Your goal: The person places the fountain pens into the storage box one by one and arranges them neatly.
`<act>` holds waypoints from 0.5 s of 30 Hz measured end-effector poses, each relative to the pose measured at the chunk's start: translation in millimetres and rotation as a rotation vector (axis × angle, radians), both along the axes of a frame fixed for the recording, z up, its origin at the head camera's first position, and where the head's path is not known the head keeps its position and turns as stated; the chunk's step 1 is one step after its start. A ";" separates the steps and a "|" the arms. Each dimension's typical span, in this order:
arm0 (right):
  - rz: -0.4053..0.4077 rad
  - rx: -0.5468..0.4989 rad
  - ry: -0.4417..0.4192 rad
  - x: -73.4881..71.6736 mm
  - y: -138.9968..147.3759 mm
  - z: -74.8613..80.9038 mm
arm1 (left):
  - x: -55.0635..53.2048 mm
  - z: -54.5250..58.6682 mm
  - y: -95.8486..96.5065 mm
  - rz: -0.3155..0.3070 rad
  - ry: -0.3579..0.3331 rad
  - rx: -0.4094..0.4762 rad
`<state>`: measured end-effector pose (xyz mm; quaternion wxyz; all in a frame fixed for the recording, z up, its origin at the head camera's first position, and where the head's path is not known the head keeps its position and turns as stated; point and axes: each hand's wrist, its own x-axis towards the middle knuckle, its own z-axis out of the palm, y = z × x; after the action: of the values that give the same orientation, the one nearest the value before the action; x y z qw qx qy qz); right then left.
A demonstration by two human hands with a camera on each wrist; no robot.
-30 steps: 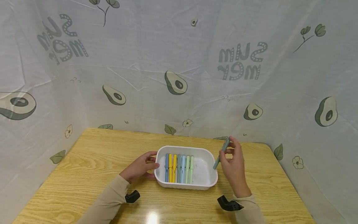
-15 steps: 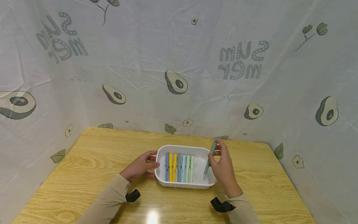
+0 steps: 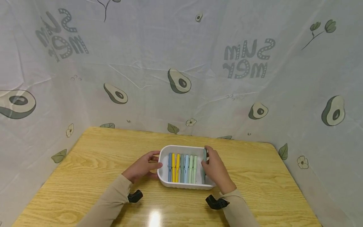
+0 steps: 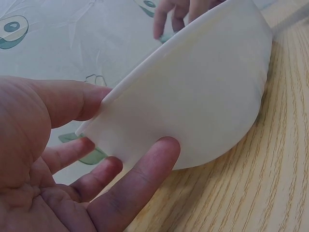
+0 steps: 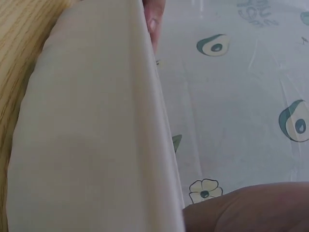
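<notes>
A white tray (image 3: 185, 185) holds a row of pens lying side by side. From the left come a blue pen (image 3: 169, 168), two yellow pens (image 3: 173, 170), a grey-green pen (image 3: 182, 170), a light blue pen (image 3: 186, 170) and two pale green pens (image 3: 194, 170). My left hand (image 3: 143, 166) grips the tray's left end, thumb over the rim and fingers against the outer wall (image 4: 207, 96). Over the tray's right part, my right hand (image 3: 216, 168) pinches a dark green pen (image 3: 204, 173), roughly parallel to the others. In the right wrist view the tray wall (image 5: 91, 116) hides that pen.
The tray stands on a wooden table (image 3: 255, 189). Behind and on both sides hangs a pale avocado-print sheet (image 3: 141, 78). A black wrist mount (image 3: 216, 202) sits on the right sleeve, another mount (image 3: 135, 196) on the left.
My right hand has moved left from beyond the tray's right end to over its inside. The dark green pen has turned from slanted to nearly in line with the row. The left hand stays put.
</notes>
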<state>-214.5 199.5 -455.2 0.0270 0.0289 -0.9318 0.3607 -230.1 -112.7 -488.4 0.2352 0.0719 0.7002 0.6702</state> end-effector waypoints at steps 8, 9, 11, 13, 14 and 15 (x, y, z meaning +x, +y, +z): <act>0.063 0.156 -0.088 -5.6 -7.7 -2.3 | 0.0 0.8 -0.8 -0.005 0.003 0.009; 0.065 0.170 -0.099 -6.4 -8.5 -3.2 | 0.0 0.7 -0.8 -0.004 0.002 0.008; 0.062 0.197 -0.116 -7.7 -9.8 -4.9 | -0.1 0.3 -0.6 -0.006 0.003 0.006; 0.050 0.215 -0.131 -8.7 -10.7 -6.0 | 0.0 -0.5 -0.6 -0.011 0.008 0.006; 0.044 0.219 -0.141 -9.2 -10.9 -6.6 | 0.1 -0.7 -0.6 -0.012 0.009 0.006; 0.043 0.216 -0.147 -9.6 -11.2 -6.8 | 0.0 -1.0 -0.7 -0.012 0.011 0.007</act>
<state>-224.1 188.3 -462.1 -0.0525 0.0250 -0.9639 0.2598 -230.1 -113.3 -489.4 0.2352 0.0805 0.6986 0.6709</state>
